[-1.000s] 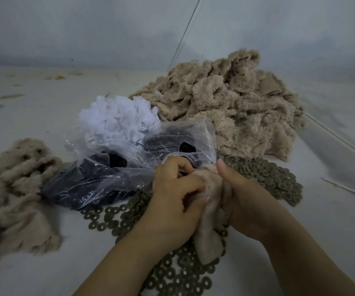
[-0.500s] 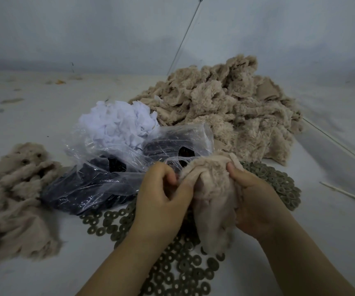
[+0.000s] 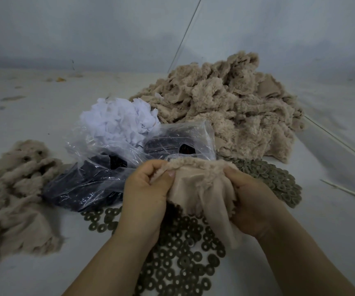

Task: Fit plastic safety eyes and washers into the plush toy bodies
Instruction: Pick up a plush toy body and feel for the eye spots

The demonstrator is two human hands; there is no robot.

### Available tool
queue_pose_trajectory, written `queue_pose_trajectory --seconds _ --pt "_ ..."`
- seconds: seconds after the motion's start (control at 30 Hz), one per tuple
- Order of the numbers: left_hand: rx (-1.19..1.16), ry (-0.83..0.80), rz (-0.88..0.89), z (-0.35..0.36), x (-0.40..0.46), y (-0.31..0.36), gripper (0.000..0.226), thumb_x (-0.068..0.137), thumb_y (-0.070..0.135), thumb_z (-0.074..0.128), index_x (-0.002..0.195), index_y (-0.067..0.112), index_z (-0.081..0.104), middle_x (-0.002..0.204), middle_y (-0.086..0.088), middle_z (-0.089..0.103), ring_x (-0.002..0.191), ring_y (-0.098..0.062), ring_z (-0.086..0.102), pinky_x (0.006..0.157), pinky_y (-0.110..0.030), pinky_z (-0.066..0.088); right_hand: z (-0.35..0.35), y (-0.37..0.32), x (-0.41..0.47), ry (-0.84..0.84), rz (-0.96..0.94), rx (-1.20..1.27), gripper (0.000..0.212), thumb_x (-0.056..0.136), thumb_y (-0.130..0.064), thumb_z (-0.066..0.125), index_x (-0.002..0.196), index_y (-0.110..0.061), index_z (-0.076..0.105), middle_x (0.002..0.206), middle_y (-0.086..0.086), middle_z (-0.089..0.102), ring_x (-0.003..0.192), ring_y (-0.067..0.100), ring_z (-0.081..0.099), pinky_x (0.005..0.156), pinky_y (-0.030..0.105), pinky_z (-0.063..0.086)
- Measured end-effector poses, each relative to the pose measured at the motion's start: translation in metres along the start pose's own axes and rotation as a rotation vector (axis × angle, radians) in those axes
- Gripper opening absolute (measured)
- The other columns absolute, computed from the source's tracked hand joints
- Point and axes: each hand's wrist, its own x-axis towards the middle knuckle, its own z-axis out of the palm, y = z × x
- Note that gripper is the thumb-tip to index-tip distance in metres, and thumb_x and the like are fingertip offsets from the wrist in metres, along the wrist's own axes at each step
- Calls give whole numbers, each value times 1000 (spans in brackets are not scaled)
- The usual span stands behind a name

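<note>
A beige plush body (image 3: 195, 184) is spread between both hands, its smooth backing turned toward me and its furry edge along the top. My left hand (image 3: 144, 195) pinches its left edge with thumb and fingers. My right hand (image 3: 251, 201) grips its right side, fabric bunched in the fingers. Olive-green ring washers (image 3: 178, 259) lie scattered on the table under and in front of the hands. A clear plastic bag (image 3: 99, 178) holds dark safety eyes just behind my left hand. No eye is visible in either hand.
A large heap of beige plush bodies (image 3: 230, 107) fills the back right. A smaller pile of plush pieces (image 3: 16, 189) lies at the left. White scraps (image 3: 119, 120) sit behind the bag. More washers (image 3: 277, 180) lie at the right, near a thin white stick (image 3: 347, 192).
The plush body, bunched tight between the hands a second ago, has been pulled open and spread wide. Both hands have moved apart and slightly upward.
</note>
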Motion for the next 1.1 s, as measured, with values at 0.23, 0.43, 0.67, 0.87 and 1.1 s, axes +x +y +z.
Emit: queue_pose_trajectory --seconds 0.23,0.43,0.67,0.87,1.1 --pt "689 191 590 6 -8 2 21 83 10 73 78 22 57 95 7 41 83 -11 49 69 -17 44 3 -1 -3 -121 -68 13 40 101 -27 44 124 -2 66 126 21 67 117 33 65 98 42 55" --pt "746 196 692 9 -14 8 38 82 54 60 83 16 60 95 6 42 90 -15 44 79 -20 38 12 10 -5 -211 -128 -12 41 99 -19 49 128 7 59 132 32 59 122 40 58 102 47 49" --pt "898 32 605 11 -11 -3 24 89 21 67 72 17 51 77 9 48 80 -14 42 73 -29 38 16 21 -3 -164 -111 -46 36 89 -17 63 114 8 67 114 27 70 100 31 72 76 32 60" --pt "328 22 194 12 -8 -1 26 95 15 61 69 13 65 70 4 63 68 -10 58 69 -26 49 20 24 -2 -169 -45 37 44 87 -24 62 123 0 67 124 24 67 113 34 67 85 39 60" --pt "165 -111 21 11 -9 2 33 94 27 61 65 13 56 63 -5 54 60 -14 49 56 -29 45 20 24 -3 -118 -27 2 43 86 -29 62 120 -4 71 119 22 70 104 30 71 76 35 62"
